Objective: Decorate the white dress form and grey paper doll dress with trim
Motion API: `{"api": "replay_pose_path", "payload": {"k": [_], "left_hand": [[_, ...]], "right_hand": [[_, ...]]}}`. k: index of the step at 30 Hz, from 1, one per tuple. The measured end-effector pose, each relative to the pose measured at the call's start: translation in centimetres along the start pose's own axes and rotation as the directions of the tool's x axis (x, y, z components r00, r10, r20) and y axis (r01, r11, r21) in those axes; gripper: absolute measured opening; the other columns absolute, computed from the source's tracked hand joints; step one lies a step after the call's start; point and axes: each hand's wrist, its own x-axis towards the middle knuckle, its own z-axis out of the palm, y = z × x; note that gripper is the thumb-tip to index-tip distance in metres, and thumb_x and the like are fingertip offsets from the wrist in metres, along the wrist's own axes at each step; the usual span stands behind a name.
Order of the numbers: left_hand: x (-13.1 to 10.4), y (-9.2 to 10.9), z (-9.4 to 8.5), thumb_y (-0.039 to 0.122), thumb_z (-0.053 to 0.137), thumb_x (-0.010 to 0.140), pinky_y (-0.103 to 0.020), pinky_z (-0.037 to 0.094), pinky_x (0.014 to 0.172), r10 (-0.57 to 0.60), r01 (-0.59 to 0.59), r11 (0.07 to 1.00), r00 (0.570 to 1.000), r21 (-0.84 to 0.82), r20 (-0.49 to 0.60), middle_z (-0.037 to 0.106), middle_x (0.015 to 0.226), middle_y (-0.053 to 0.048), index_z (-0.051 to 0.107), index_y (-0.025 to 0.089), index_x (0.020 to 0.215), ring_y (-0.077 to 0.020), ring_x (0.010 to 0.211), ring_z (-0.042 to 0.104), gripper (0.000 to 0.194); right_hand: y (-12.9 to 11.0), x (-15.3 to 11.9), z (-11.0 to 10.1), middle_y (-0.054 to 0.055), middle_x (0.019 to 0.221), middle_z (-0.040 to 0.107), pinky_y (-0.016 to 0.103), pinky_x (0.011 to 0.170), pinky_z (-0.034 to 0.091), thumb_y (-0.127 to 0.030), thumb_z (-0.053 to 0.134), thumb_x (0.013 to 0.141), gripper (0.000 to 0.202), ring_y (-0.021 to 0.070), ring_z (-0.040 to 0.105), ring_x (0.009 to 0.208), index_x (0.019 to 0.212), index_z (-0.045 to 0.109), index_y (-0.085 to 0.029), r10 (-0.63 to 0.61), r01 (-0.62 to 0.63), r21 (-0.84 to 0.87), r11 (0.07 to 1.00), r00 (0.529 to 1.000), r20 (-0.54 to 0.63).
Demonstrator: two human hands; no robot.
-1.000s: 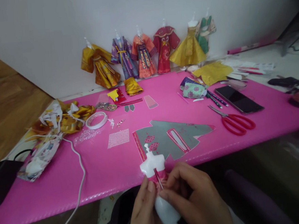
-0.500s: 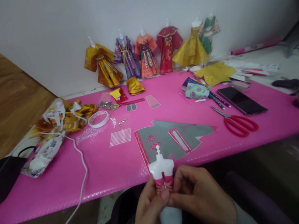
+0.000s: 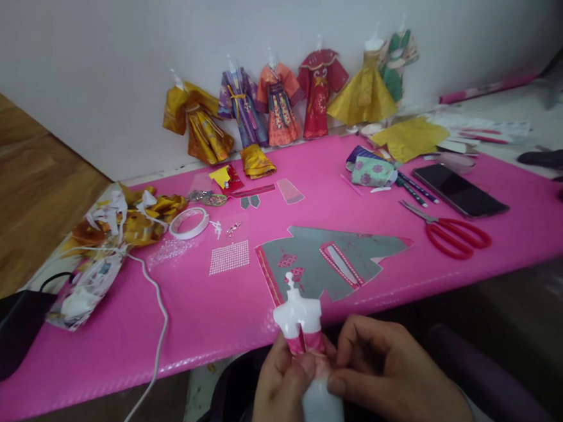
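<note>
A small white doll mannequin [image 3: 323, 407] stands upright in front of me, below the table's front edge, with a knob on its neck. Around its chest runs a pink fabric band [image 3: 314, 342] with a gap at the front. My left hand [image 3: 282, 391] is wrapped round the torso, its thumb pressing on the band at the waist. At the mannequin's right side is my right hand [image 3: 394, 373], fingers curled and thumb tip near the band's lower edge. Whatever lies between those fingertips is hidden. Just beyond lies a grey paper sheet [image 3: 307, 244] with pink trim pieces.
Red-handled scissors [image 3: 457, 236], a phone [image 3: 463, 188] and pens [image 3: 412, 189] lie right on the pink table [image 3: 197, 326]. Left are a tape roll [image 3: 189, 224], a gem sheet [image 3: 229, 258], golden scraps [image 3: 142, 224] and a white cord [image 3: 160, 309]. Several dressed doll forms [image 3: 281, 105] line the wall.
My right hand has moved slightly right, its thumb off the middle of the band to the mannequin's side. The mannequin has shifted a little left in view. My left hand keeps its hold.
</note>
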Motion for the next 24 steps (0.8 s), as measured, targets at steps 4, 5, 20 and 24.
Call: {"api": "replay_pose_path", "payload": {"k": [4,5,20,24], "left_hand": [[0.0,-0.1,0.0,0.029,0.079,0.067,-0.019,0.040,0.053,-0.005,0.006,0.996,1.000,-0.086,0.018,0.060,0.063,0.000,0.071,0.016,0.077,-0.0105,0.056,0.052,0.018],[0.0,-0.2,-0.1,0.030,0.078,0.067,-0.020,0.041,0.055,-0.001,0.005,0.994,0.999,-0.108,0.033,0.062,0.066,-0.001,0.072,0.016,0.079,-0.0117,0.059,0.054,0.020],[-0.2,0.5,0.2,0.021,0.072,0.070,-0.027,0.048,0.070,0.005,0.000,0.978,1.000,-0.207,0.026,0.074,0.085,-0.008,0.076,0.017,0.097,-0.0213,0.077,0.066,0.028],[0.0,0.5,0.1,0.020,0.071,0.074,-0.029,0.049,0.076,0.003,-0.015,0.973,0.999,-0.232,-0.052,0.075,0.090,-0.009,0.077,0.017,0.098,-0.0242,0.087,0.067,0.025]], "right_hand": [[0.4,0.0,0.2,-0.006,0.058,0.044,0.024,0.052,0.032,-0.031,0.071,0.071,0.019,0.0099,0.032,0.053,0.068,0.055,-0.020,-0.027,0.028,0.012,1.000,0.999,-0.038],[0.4,0.0,0.1,-0.006,0.058,0.043,0.023,0.051,0.031,-0.033,0.071,0.072,0.021,0.0099,0.031,0.053,0.068,0.055,-0.020,-0.037,0.038,0.015,0.999,0.998,-0.057],[0.4,-0.2,-0.8,-0.005,0.061,0.047,0.022,0.051,0.036,-0.039,0.062,0.084,0.023,0.0109,0.042,0.056,0.072,0.054,-0.020,-0.050,0.036,-0.145,0.989,0.994,-0.097],[0.4,-0.3,0.2,-0.003,0.066,0.058,0.022,0.051,0.044,-0.028,0.060,0.086,0.008,0.0119,0.052,0.056,0.082,0.064,-0.022,-0.291,0.204,-0.426,0.881,0.945,-0.149]]}}
